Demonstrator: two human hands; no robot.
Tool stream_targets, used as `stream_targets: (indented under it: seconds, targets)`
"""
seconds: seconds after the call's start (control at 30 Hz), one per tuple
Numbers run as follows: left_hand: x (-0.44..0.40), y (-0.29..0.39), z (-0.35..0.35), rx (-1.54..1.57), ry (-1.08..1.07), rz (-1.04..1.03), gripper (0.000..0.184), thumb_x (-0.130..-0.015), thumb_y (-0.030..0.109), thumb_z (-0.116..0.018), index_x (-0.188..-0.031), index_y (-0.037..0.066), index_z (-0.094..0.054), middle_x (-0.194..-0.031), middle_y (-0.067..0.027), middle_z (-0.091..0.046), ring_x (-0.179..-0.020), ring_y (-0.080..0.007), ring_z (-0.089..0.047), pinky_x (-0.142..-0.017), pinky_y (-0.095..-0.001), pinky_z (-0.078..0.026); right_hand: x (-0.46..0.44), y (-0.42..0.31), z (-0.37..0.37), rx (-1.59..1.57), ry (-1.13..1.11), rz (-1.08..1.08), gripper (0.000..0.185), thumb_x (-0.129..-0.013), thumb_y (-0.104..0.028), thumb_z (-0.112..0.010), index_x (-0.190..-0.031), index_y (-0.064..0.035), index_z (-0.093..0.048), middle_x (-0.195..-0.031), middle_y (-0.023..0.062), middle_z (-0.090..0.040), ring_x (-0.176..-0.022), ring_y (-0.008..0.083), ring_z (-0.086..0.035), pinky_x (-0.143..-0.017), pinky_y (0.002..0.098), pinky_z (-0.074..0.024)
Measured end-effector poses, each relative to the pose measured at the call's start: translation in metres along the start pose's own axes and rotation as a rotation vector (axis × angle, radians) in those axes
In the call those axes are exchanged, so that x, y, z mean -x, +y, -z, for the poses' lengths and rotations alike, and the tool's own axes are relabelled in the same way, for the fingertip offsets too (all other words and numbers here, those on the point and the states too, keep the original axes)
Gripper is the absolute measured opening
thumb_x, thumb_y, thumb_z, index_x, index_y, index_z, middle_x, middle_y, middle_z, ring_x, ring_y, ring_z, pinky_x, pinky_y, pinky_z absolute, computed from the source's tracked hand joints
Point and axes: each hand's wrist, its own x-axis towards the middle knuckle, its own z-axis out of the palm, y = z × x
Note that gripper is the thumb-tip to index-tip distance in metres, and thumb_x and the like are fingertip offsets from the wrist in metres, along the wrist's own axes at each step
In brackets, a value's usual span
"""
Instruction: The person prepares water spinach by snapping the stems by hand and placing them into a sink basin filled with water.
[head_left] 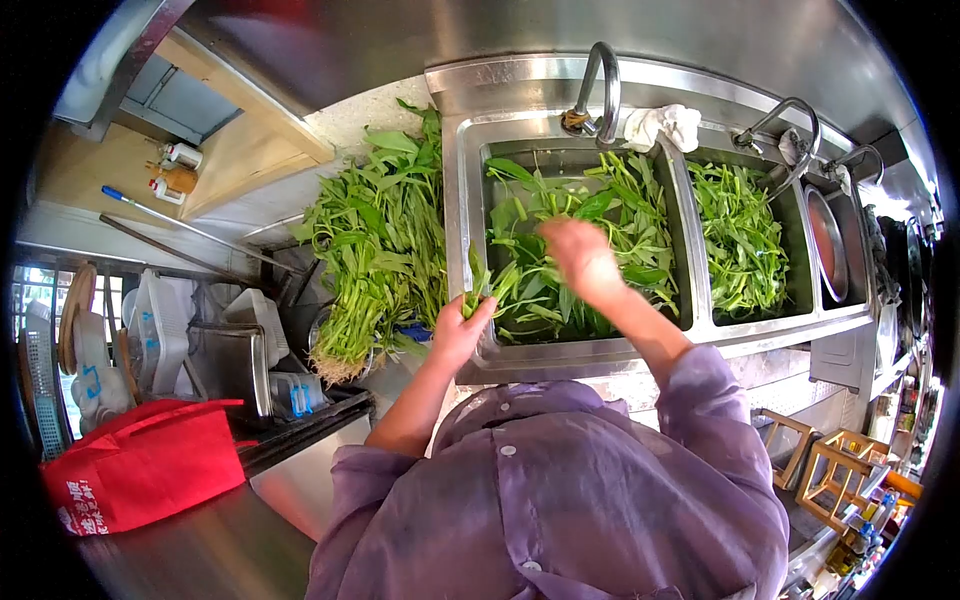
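Observation:
My left hand is closed round a small bunch of leafy green stems, which look like water spinach, at the left front corner of the steel sink. Over the left basin hangs my right hand, smeared by motion, so its fingers do not show clearly. Below it, loose water spinach lies in water in that basin. A large heap of long-stemmed water spinach, roots still on, rests just left of the sink.
More cut greens fill the middle basin. A round metal pan sits in the right basin. Curved faucets and a white cloth line the back edge. A red bag and plastic baskets are at left; wooden stools at right.

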Motion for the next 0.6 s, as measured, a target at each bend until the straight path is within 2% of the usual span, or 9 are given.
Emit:
stream_targets:
  seconds: [0.07,0.17,0.23,0.27,0.33,0.4,0.47,0.53,0.6]
  targets:
    - [-0.003,0.002,0.001,-0.001,-0.039,0.000,0.025,-0.079,0.028,-0.058,-0.076,0.003,-0.057,-0.058,-0.0005,-0.052,-0.053,-0.0091,-0.045,-0.050,-0.0246,-0.038,0.001,-0.035,0.006,0.027,-0.025,0.372,0.029,-0.067,-0.014,-0.060,-0.095,-0.0061,-0.056,-0.099,0.0078,-0.055,-0.094,0.0230,-0.051,-0.080,0.0355,-0.0398]
    - [-0.003,0.017,0.004,0.074,-0.158,0.087,0.023,-0.080,0.027,-0.058,-0.073,0.006,-0.053,-0.052,0.0015,-0.045,-0.046,-0.0073,-0.040,-0.043,-0.0232,-0.032,0.004,-0.057,-0.002,-0.059,-0.064,0.399,0.025,-0.066,-0.017,-0.060,-0.089,-0.0065,-0.056,-0.086,0.0056,-0.054,-0.086,0.0214,-0.052,-0.078,0.0327,-0.0410]
    - [0.000,0.028,0.008,0.462,-0.319,0.371,0.020,-0.081,0.026,-0.056,-0.075,0.009,-0.048,-0.047,0.0041,-0.036,-0.041,-0.0068,-0.033,-0.038,-0.0229,-0.024,0.006,-0.056,-0.009,-0.050,-0.061,0.387,0.025,-0.067,-0.018,-0.059,-0.088,-0.0068,-0.055,-0.082,0.0049,-0.053,-0.083,0.0215,-0.052,-0.077,0.0317,-0.0408]
    - [0.000,0.026,0.007,0.463,-0.317,0.372,0.020,-0.081,0.026,-0.056,-0.075,0.009,-0.048,-0.047,0.0041,-0.036,-0.041,-0.0068,-0.033,-0.038,-0.0229,-0.024,0.007,-0.056,-0.012,-0.039,-0.059,0.370,0.024,-0.068,-0.019,-0.058,-0.088,-0.0071,-0.055,-0.078,0.0043,-0.052,-0.080,0.0217,-0.053,-0.076,0.0306,-0.0405]
    - [-0.001,0.016,-0.001,0.780,-0.272,0.332,0.018,-0.083,0.024,-0.054,-0.081,0.010,-0.044,-0.047,0.0047,-0.031,-0.039,-0.0078,-0.030,-0.038,-0.0236,-0.021,0.008,-0.062,-0.023,-0.109,-0.046,0.292,0.019,-0.071,-0.015,-0.057,-0.087,-0.0065,-0.055,-0.077,0.0071,-0.054,-0.073,0.0247,-0.055,-0.070,0.0324,-0.0434]
    - [-0.005,0.012,-0.014,0.864,-0.200,0.301,0.016,-0.084,0.022,-0.053,-0.085,0.010,-0.044,-0.049,0.0033,-0.034,-0.039,-0.0082,-0.031,-0.038,-0.0236,-0.023,0.010,-0.063,-0.045,-0.517,0.045,-0.206,0.014,-0.072,-0.009,-0.055,-0.086,-0.0060,-0.055,-0.080,0.0113,-0.055,-0.068,0.0279,-0.056,-0.062,0.0358,-0.0451]
    - [-0.002,0.009,-0.019,0.856,-0.066,0.242,0.016,-0.083,0.022,-0.054,-0.087,0.010,-0.045,-0.050,0.0025,-0.035,-0.040,-0.0082,-0.031,-0.038,-0.0236,-0.023,0.006,-0.053,-0.053,-0.503,0.010,-0.219,0.013,-0.076,-0.007,-0.051,-0.088,-0.0064,-0.056,-0.081,0.0132,-0.056,-0.064,0.0297,-0.057,-0.059,0.0376,-0.0465]
    - [0.000,-0.001,-0.007,0.829,-0.016,0.241,0.017,-0.083,0.023,-0.054,-0.088,0.009,-0.045,-0.050,0.0020,-0.037,-0.040,-0.0085,-0.034,-0.039,-0.0230,-0.027,0.001,-0.017,-0.057,-0.023,-0.112,-0.187,0.014,-0.082,-0.009,-0.048,-0.091,-0.0023,-0.055,-0.089,0.0143,-0.057,-0.073,0.0304,-0.058,-0.063,0.0354,-0.0480]
    - [0.007,-0.013,0.018,0.808,0.156,0.157,0.018,-0.083,0.024,-0.054,-0.086,0.009,-0.046,-0.052,0.0006,-0.042,-0.042,-0.0090,-0.038,-0.039,-0.0225,-0.031,0.001,0.032,-0.050,0.251,-0.276,-0.294,0.016,-0.083,-0.014,-0.048,-0.093,-0.0037,-0.055,-0.089,0.0126,-0.058,-0.074,0.0291,-0.059,-0.067,0.0351,-0.0488]
